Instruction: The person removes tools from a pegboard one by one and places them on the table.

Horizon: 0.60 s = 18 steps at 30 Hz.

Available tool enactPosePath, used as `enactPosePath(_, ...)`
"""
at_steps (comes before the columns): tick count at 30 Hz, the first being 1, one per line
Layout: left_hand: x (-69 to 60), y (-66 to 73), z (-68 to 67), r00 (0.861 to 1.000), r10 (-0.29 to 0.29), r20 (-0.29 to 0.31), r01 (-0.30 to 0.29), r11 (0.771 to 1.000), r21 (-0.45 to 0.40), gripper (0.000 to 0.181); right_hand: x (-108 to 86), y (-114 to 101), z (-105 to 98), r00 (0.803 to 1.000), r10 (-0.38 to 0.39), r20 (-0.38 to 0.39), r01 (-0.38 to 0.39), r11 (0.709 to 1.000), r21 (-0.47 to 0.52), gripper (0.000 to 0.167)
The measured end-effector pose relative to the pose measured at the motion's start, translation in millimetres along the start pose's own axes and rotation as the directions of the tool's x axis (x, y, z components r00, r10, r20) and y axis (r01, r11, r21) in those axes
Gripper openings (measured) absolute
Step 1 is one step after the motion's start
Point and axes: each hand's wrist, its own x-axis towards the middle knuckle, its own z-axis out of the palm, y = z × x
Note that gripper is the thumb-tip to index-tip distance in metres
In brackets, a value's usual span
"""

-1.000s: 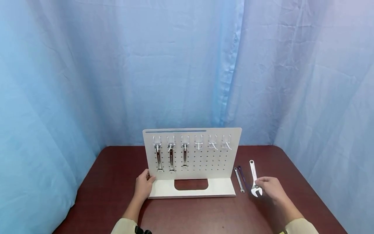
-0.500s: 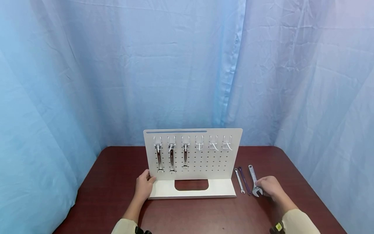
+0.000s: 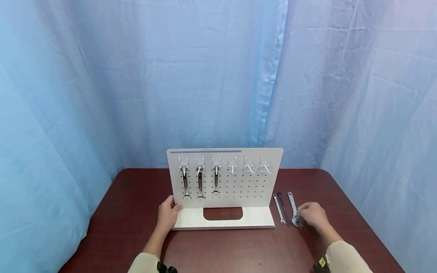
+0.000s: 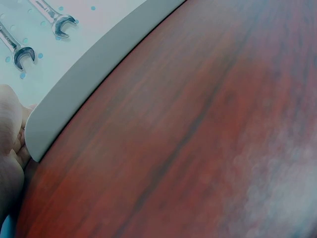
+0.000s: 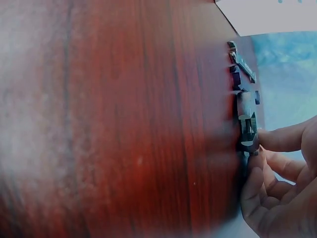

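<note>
A: ok so what's holding what here?

B: the white pegboard [image 3: 252, 189] is the rack. six hooks [image 3: 233, 169] in one row, and the three on the left carry hanging wrenches [image 3: 200, 182], one apiece, ring end up, open end down. shiny, chrome-looking.

A: and the loose ones?

B: three on the table [image 3: 218, 250], lined up just right of the pegboard. skinny silver wrench [image 3: 279, 209] closest to it, purple wrench [image 3: 284, 209] in the middle, adjustable wrench [image 3: 293, 206] outermost, the chunky one with the wide head. can't tell if that one lies fully flat tbh.

A: hands?

B: right hand [image 3: 312, 214] has thumb and fingertips pinching the adjustable wrench near its head. left hand [image 3: 167, 213] grips the pegboard's left edge, low down by the foot [image 3: 258, 218].

A: materials?

B: pegboard's smooth, flat and perforated, with a rounded cutout [image 3: 223, 214] in the foot. table's dark reddish wood grain, kinda glossy, rounded far corners. pale blue cloth curtain [image 3: 205, 76] behind, all folds and creases.
</note>
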Motion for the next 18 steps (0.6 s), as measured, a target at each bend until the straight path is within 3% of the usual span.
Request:
enactPosePath(12, 2.0, -0.8, -1.4, 1.000, -0.005, 0.001, 0.005, 1.000, 0.005, 0.013, 3.9, -3.6, 8.7, 0.995, -0.047, -0.087, 0.038, 0.994, -0.104, 0.014)
enactPosePath(18, 0.7, 0.5, -0.8, 1.000, -0.006, 0.011, 0.006, 1.000, 0.012, 0.015, 0.2, -2.2, 6.2, 0.991, -0.046, -0.126, 0.035, 0.995, -0.091, 0.019)
